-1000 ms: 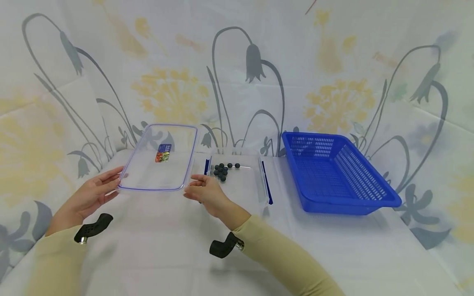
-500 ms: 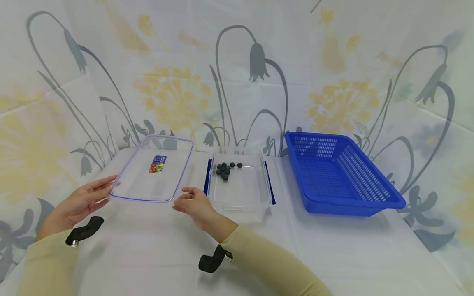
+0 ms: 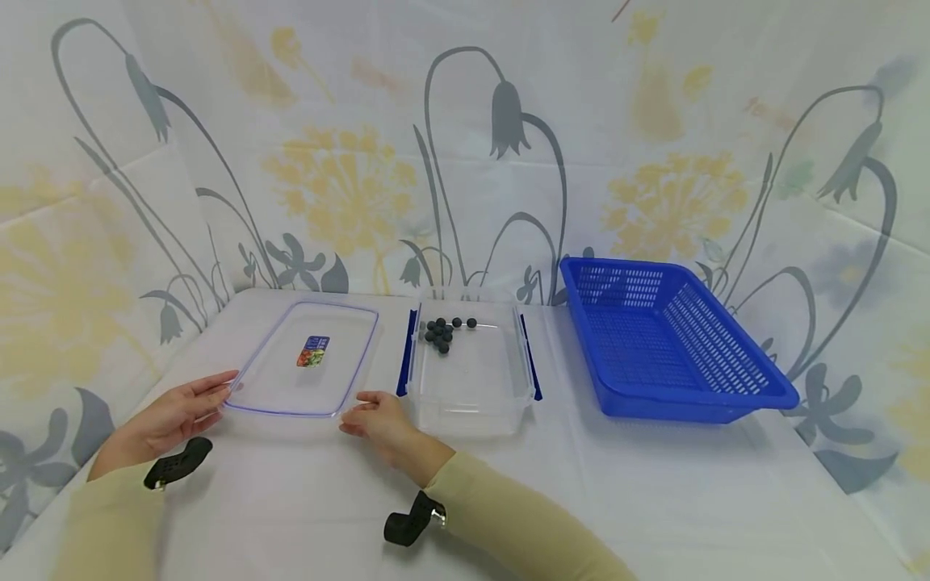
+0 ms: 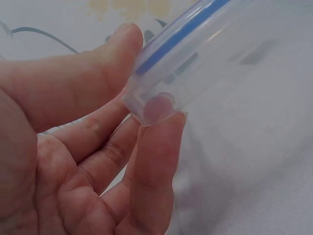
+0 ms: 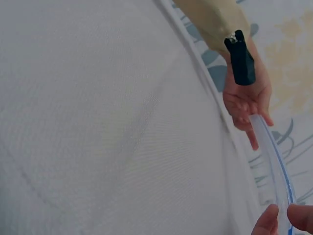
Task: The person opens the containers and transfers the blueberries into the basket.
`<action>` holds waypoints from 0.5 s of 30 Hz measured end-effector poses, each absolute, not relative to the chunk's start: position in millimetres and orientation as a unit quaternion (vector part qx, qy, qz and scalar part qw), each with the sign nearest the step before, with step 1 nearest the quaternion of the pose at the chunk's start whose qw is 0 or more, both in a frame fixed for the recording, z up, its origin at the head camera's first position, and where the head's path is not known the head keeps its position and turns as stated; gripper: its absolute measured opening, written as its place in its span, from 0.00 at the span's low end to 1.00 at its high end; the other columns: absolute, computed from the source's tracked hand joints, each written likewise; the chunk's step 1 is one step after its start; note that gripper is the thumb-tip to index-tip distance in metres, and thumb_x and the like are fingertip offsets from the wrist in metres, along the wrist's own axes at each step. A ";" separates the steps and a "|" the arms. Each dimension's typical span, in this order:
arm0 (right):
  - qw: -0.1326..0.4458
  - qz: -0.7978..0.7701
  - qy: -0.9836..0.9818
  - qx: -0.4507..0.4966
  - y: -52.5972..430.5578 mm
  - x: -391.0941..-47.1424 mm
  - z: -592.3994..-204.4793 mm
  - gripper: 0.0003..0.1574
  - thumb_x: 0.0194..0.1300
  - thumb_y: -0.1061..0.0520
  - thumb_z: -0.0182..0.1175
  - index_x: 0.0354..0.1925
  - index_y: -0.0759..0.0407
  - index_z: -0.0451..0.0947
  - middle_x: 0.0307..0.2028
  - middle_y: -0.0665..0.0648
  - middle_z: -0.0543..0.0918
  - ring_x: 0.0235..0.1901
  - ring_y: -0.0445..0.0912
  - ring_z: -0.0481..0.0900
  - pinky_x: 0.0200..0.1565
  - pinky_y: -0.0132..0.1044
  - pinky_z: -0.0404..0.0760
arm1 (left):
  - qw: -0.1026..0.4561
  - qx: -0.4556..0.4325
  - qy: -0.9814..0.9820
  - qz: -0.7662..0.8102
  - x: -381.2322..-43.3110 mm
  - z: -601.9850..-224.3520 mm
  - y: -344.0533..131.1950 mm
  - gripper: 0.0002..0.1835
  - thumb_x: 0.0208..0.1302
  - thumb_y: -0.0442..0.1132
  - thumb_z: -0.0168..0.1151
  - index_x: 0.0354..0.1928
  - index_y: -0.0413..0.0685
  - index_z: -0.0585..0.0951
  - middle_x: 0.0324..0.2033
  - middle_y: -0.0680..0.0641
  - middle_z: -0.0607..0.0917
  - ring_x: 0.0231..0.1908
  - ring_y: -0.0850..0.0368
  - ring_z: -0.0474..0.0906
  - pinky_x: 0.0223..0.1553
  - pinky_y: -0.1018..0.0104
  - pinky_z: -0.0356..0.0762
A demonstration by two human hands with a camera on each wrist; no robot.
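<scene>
Both hands hold a clear rectangular lid [image 3: 279, 386] with a blue seal line along its rim and a small label with a colourful picture. My left hand [image 3: 174, 415] pinches its near left corner; the left wrist view has the thumb on top and a fingertip [image 4: 159, 161] beneath. At the near right corner, my right hand [image 3: 385, 424] grips the edge between thumb [image 5: 299, 217] and fingers. The lid lies low over the white table at the left. Just right of it stands a clear box [image 3: 475, 411] with blue side clips, several dark round berries [image 3: 439, 332] gathered at its far left.
A blue perforated plastic basket [image 3: 697, 399] stands on the right of the white-covered table [image 3: 552, 500]. Behind the table hangs a flower-printed cloth [image 3: 465, 161]. Each wrist carries a black camera mount [image 3: 410, 520].
The lid has come down and toward the person, ending low over the table on the left. Both hands moved with it, keeping their grip. The box, berries and basket stayed put.
</scene>
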State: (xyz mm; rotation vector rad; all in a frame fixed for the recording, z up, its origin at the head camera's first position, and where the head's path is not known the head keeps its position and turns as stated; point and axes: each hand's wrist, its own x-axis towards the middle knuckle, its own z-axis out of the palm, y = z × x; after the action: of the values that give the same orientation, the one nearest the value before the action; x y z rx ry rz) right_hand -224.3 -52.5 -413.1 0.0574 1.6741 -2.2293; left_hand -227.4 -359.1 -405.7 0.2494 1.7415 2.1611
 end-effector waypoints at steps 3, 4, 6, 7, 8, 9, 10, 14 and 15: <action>0.178 -0.779 0.601 0.028 -52.6 -225.3 -416.0 0.24 0.57 0.76 0.56 0.53 0.76 0.65 0.30 0.59 0.73 0.29 0.46 0.77 0.42 0.40 0.80 | 0.182 0.068 0.630 0.752 -227.8 -408.1 -357.9 0.18 0.70 0.32 0.50 0.43 0.66 0.84 0.39 0.61 0.81 0.34 0.68 0.75 0.37 0.75 0.76; 0.179 -0.776 0.604 0.031 -52.4 -225.8 -416.9 0.24 0.57 0.76 0.56 0.52 0.76 0.65 0.31 0.60 0.73 0.29 0.46 0.77 0.42 0.40 0.80 | 0.183 0.064 0.635 0.748 -228.2 -408.4 -357.5 0.18 0.69 0.33 0.50 0.42 0.66 0.84 0.39 0.61 0.81 0.34 0.68 0.75 0.37 0.75 0.76; 0.179 -0.773 0.607 0.031 -51.8 -226.6 -417.8 0.23 0.57 0.76 0.56 0.52 0.77 0.65 0.31 0.62 0.75 0.30 0.46 0.78 0.43 0.40 0.80 | 0.184 0.054 0.647 0.738 -229.0 -408.0 -356.7 0.17 0.69 0.33 0.51 0.41 0.67 0.84 0.39 0.61 0.81 0.34 0.68 0.75 0.38 0.75 0.76; 0.179 -0.771 0.610 0.033 -51.3 -227.3 -418.4 0.23 0.57 0.76 0.56 0.52 0.76 0.66 0.31 0.62 0.76 0.30 0.46 0.78 0.43 0.40 0.80 | 0.186 0.048 0.656 0.730 -229.5 -407.5 -356.2 0.17 0.69 0.33 0.51 0.41 0.67 0.84 0.38 0.61 0.81 0.34 0.68 0.75 0.38 0.75 0.76; 0.178 -0.770 0.611 0.034 -50.8 -227.7 -418.3 0.23 0.57 0.76 0.56 0.52 0.76 0.66 0.32 0.62 0.77 0.30 0.46 0.78 0.43 0.40 0.79 | 0.188 0.042 0.664 0.723 -229.9 -406.7 -355.7 0.16 0.69 0.34 0.52 0.40 0.67 0.83 0.38 0.61 0.81 0.34 0.68 0.75 0.38 0.74 0.76; 0.178 -0.768 0.614 0.037 -50.2 -228.4 -418.5 0.23 0.57 0.76 0.56 0.52 0.76 0.66 0.32 0.62 0.77 0.30 0.46 0.78 0.43 0.39 0.79 | 0.189 0.032 0.673 0.714 -230.4 -405.9 -355.1 0.15 0.68 0.34 0.53 0.40 0.67 0.83 0.38 0.61 0.81 0.34 0.67 0.75 0.38 0.74 0.76; 0.178 -0.766 0.616 0.040 -49.8 -229.1 -418.5 0.23 0.57 0.76 0.56 0.52 0.76 0.66 0.32 0.61 0.77 0.30 0.46 0.78 0.44 0.39 0.79 | 0.190 0.022 0.682 0.706 -231.0 -405.1 -354.3 0.14 0.68 0.35 0.54 0.40 0.66 0.83 0.38 0.60 0.80 0.34 0.67 0.75 0.38 0.73 0.76; 0.174 -0.754 0.631 0.056 -49.2 -229.7 -415.5 0.23 0.55 0.76 0.56 0.51 0.76 0.68 0.35 0.60 0.76 0.30 0.45 0.78 0.44 0.38 0.79 | 0.190 -0.022 0.722 0.664 -233.3 -402.2 -350.0 0.08 0.65 0.36 0.58 0.43 0.56 0.82 0.35 0.57 0.80 0.33 0.63 0.76 0.39 0.70 0.78; 0.174 -0.749 0.637 0.062 -49.4 -229.5 -414.4 0.23 0.55 0.76 0.57 0.51 0.75 0.68 0.36 0.60 0.75 0.30 0.45 0.77 0.43 0.38 0.79 | 0.189 -0.034 0.730 0.655 -233.8 -401.3 -348.6 0.08 0.64 0.37 0.59 0.44 0.52 0.82 0.34 0.56 0.80 0.33 0.62 0.77 0.38 0.70 0.78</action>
State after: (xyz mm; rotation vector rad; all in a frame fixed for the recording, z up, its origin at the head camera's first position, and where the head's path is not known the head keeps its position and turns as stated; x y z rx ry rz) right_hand -229.5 -49.4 -414.4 0.1754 1.8060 -2.1227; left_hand -233.8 -348.6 -401.3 -0.0945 2.0536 1.8424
